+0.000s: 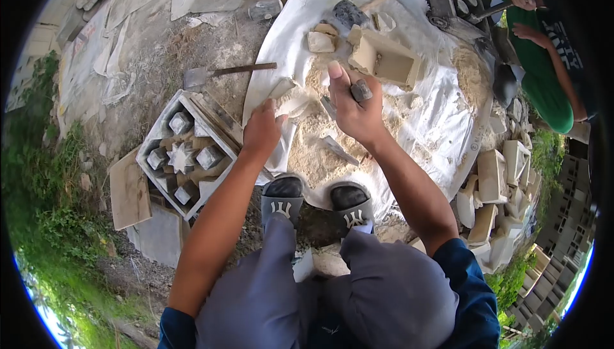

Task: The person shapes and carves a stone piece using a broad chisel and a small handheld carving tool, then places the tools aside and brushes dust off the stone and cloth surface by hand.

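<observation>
My left hand (262,129) is closed at the edge of a pale, broken-looking piece (289,97) on the white sheet. My right hand (358,107) is wrapped round a tool with a dark, rounded end (361,90) showing above the fist and a flat grey part sticking out at its left. Under and between the hands lies sandy powder (310,150). A flat grey bar (340,150) rests on this powder, nearer my feet. Beyond my right hand stands a cream box-shaped block (387,58) with an open hollow.
A hammer (350,14) and cream chunks (321,42) lie farther off. At left are a mould with a star shape (181,158) and a hatchet-like tool (196,78). Cream blocks (492,176) are piled at right. Another person's arm (534,35) reaches in, upper right.
</observation>
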